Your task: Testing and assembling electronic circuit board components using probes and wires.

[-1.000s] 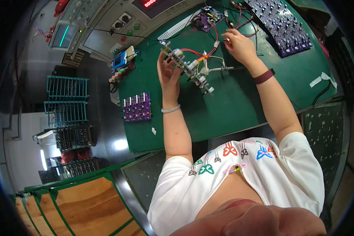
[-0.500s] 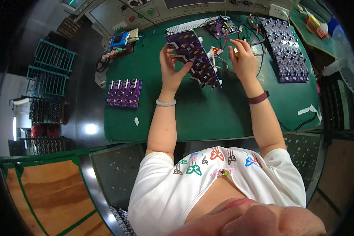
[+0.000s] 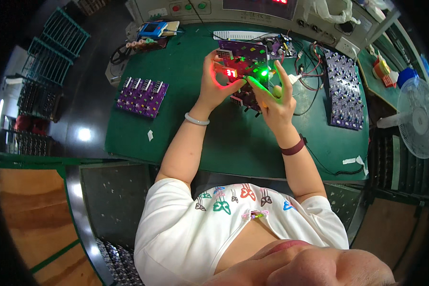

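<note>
My left hand point(image 3: 210, 90) grips a purple circuit board point(image 3: 247, 59) by its left edge, thumb across the front. The board is tilted up above the green table. A small red digit display point(image 3: 230, 73) glows on it beside my left fingers, and a green light point(image 3: 265, 73) shines near its right edge. My right hand point(image 3: 279, 107) is at the right side of the board, thumb tip on its front near the middle. Its index finger stretches upward along the edge. The other right fingers are partly hidden. White connectors and wires point(image 3: 294, 78) lie just behind the right hand.
Another purple board point(image 3: 142, 97) lies at the left of the table point(image 3: 176, 143). A larger panel of boards point(image 3: 344, 90) lies at the right. Behind are a blue handheld device point(image 3: 152, 29), a bare board point(image 3: 280, 46) and an instrument panel point(image 3: 214, 16). A fan point(image 3: 417, 117) stands at right.
My right hand has moved left from beside the wires onto the circuit board. The red display and green light have come on. The board has turned more upright, and the whole view has shifted.
</note>
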Tool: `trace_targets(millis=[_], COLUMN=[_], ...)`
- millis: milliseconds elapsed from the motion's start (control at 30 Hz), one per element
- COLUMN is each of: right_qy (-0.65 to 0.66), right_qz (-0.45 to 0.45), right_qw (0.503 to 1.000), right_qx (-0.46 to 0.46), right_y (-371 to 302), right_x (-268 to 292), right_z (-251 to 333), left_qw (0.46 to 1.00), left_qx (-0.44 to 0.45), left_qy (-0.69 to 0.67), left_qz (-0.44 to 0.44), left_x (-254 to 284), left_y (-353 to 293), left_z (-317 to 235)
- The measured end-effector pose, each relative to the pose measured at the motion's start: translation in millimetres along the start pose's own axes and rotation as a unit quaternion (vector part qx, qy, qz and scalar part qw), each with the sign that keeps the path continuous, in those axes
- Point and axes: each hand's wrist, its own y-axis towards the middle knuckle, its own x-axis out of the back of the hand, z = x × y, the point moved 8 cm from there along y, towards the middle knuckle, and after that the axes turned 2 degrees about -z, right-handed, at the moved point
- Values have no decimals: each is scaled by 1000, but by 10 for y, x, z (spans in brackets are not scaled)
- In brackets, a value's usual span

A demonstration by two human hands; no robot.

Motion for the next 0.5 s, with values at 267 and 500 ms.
trace_targets(millis=[267, 500], right_qy=[50, 11], right_qz=[-62, -95], right_qw=[996, 994], right_qx=[36, 53], right_y=[8, 4], right_x=[64, 93], right_z=[44, 90], left_qw=[999, 999], left_qx=[-11, -16], left_qy=[43, 16], left_qz=[-16, -30], left_x=[29, 4], left_y=[-9, -17], left_z=[-18, 3])
